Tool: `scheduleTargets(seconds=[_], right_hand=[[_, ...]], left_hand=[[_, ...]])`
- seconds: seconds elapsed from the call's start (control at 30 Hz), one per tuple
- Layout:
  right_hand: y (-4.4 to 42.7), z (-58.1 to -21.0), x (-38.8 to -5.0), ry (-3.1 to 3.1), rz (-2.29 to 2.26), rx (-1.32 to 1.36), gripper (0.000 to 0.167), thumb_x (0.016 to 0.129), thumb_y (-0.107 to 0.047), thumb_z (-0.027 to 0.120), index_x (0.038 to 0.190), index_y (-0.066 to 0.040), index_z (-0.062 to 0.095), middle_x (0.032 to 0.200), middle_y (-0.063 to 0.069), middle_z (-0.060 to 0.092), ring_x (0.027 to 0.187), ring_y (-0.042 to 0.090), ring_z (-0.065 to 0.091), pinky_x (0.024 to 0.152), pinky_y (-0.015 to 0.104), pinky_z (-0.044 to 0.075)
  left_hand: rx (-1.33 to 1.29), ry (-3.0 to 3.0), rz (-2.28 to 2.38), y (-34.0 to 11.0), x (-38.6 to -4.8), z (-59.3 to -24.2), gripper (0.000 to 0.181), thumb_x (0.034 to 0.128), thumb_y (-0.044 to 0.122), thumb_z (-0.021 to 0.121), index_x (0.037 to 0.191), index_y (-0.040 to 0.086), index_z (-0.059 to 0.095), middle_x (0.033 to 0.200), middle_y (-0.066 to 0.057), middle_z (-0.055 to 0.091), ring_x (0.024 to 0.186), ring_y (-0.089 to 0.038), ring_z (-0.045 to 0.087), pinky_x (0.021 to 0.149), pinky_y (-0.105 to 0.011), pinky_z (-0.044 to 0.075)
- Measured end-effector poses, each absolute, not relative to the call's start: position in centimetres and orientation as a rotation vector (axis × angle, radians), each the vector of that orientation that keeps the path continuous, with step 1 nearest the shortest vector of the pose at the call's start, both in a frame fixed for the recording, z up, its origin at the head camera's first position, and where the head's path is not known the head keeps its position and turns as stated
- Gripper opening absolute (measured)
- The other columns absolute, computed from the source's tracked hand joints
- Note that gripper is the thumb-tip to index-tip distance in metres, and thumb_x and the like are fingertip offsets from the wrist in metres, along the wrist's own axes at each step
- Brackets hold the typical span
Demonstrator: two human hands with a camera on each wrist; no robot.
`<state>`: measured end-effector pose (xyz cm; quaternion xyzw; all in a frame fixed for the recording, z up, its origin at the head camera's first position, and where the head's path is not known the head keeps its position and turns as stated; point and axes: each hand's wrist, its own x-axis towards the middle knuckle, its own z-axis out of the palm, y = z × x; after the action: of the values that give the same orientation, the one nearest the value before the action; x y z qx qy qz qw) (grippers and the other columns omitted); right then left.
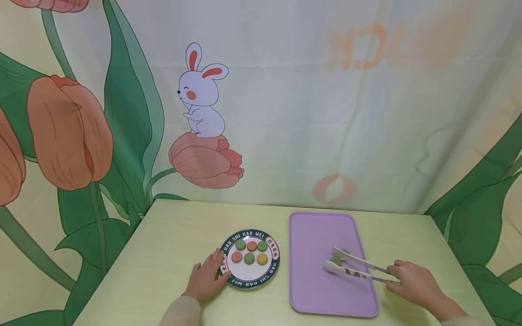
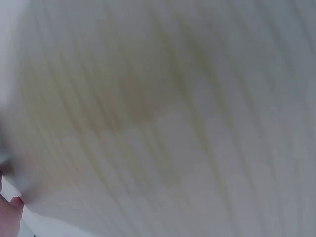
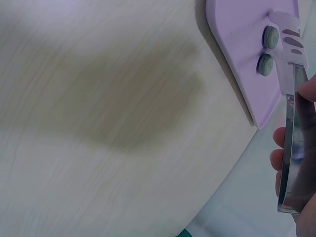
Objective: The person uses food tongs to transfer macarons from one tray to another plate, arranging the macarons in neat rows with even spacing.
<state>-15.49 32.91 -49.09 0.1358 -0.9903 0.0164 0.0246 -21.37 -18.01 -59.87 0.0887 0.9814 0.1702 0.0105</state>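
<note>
My right hand [image 1: 416, 283] holds a pair of tongs [image 1: 359, 267] with white, brown-spotted heads and metal arms. Their tips are over a purple tray [image 1: 314, 290]. Two small round green pieces [image 3: 266, 64] lie on the tray by the heads; in the head view the tongs partly cover them, and a firm grip on either cannot be made out. My left hand [image 1: 207, 277] rests at the left side of a round plate [image 1: 248, 274], its thumb and fingertips touching the dark lettered rim. Several small round green, pink and yellow pieces [image 1: 249, 258] sit on the plate.
Plate and tray stand side by side on a pale wood-grain table [image 1: 179, 235]. Behind it hangs a curtain [image 1: 277, 136] printed with tulips and a white rabbit. The left wrist view shows mostly blurred tabletop [image 2: 197, 173].
</note>
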Motion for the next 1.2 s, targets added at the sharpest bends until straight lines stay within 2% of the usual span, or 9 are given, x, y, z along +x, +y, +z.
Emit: scheduleTargets(seconds=[0.63,1.0,1.2], right_hand=[[33.05,-49.1,-15.59,-3.017,-0.007,0.456,0.01,0.071,-0.026,0.065,0.069,-0.018,0.059,0.062,-0.011,0.042,0.052,0.004,0.031,0.043,0.019,0.027],[33.19,-49.42,-15.61,-2.989,-0.014,0.464,0.015,0.07,-0.026,0.066,0.065,-0.021,0.053,0.061,-0.012,0.039,0.051,0.003,0.03,0.043,0.018,0.025],[33.19,-49.42,-15.67,-2.967,-0.002,0.473,0.012,0.07,-0.024,0.066,0.066,-0.02,0.055,0.06,-0.012,0.04,0.051,0.003,0.03,0.042,0.018,0.026]], left_hand=[[0.298,3.077,0.554,-17.96,-21.35,-59.58,0.07,0.0844,0.052,0.045,0.139,0.012,0.028,0.146,-0.005,0.025,0.131,-0.029,0.03,0.1,-0.058,0.022],[0.303,3.084,0.529,-18.01,-21.36,-59.74,0.07,0.0847,0.052,0.044,0.139,0.011,0.029,0.146,-0.006,0.025,0.13,-0.03,0.031,0.1,-0.058,0.023],[0.29,3.075,0.54,-18.01,-21.3,-59.69,0.07,0.0848,0.052,0.044,0.139,0.011,0.028,0.146,-0.006,0.024,0.13,-0.029,0.03,0.101,-0.058,0.022]])
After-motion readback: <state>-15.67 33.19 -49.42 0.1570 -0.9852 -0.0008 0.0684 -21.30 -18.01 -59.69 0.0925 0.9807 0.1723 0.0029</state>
